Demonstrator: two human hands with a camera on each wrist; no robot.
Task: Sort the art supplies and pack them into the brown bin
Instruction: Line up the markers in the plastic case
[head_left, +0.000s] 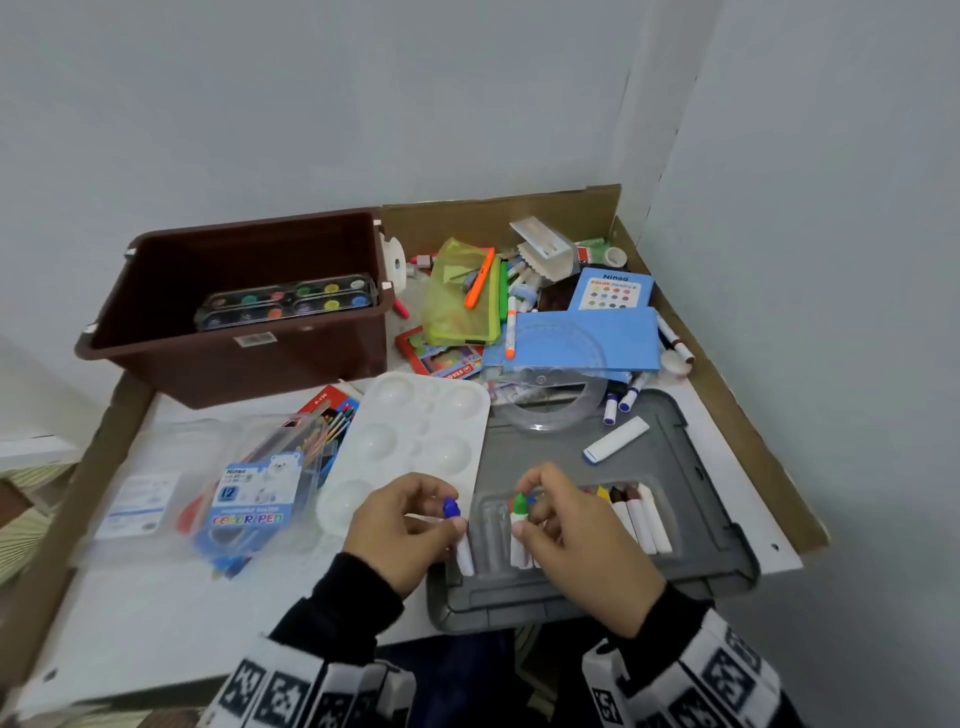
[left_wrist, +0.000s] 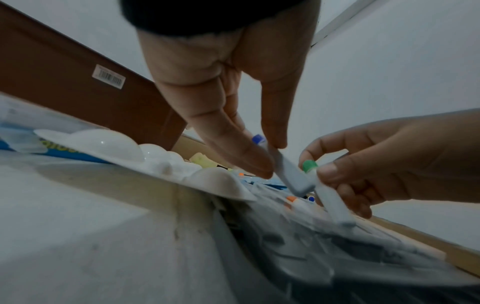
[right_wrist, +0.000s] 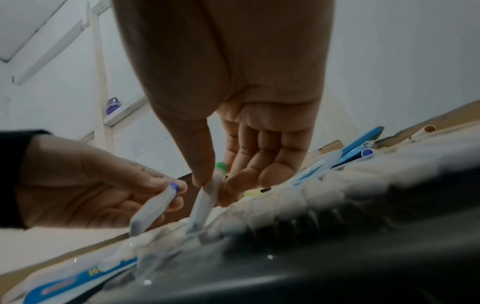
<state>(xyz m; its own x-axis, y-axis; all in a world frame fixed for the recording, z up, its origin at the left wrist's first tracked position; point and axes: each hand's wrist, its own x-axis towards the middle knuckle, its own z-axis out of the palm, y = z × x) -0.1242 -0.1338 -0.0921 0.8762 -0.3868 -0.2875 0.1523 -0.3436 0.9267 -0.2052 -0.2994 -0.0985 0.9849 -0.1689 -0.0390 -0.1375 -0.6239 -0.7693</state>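
My left hand (head_left: 410, 525) pinches a white marker with a blue cap (head_left: 457, 535) (left_wrist: 283, 164) over the left end of a clear marker tray (head_left: 571, 525) that lies on a grey lid (head_left: 691, 467). Beside it my right hand (head_left: 566, 525) pinches a white marker with a green cap (head_left: 519, 525) (right_wrist: 207, 197), its lower end in a tray slot. Several more markers (head_left: 639, 514) fill the tray's right side. The brown bin (head_left: 249, 306) stands at the back left with a watercolour palette (head_left: 285, 301) inside.
A white mixing palette (head_left: 415, 436) lies left of the lid, and a clear Color Pen case (head_left: 249, 499) further left. A heap of pens, a green mesh pouch (head_left: 462, 296), blue boxes (head_left: 582, 338) and a clear protractor (head_left: 550, 400) fills the back right. Cardboard walls edge the table.
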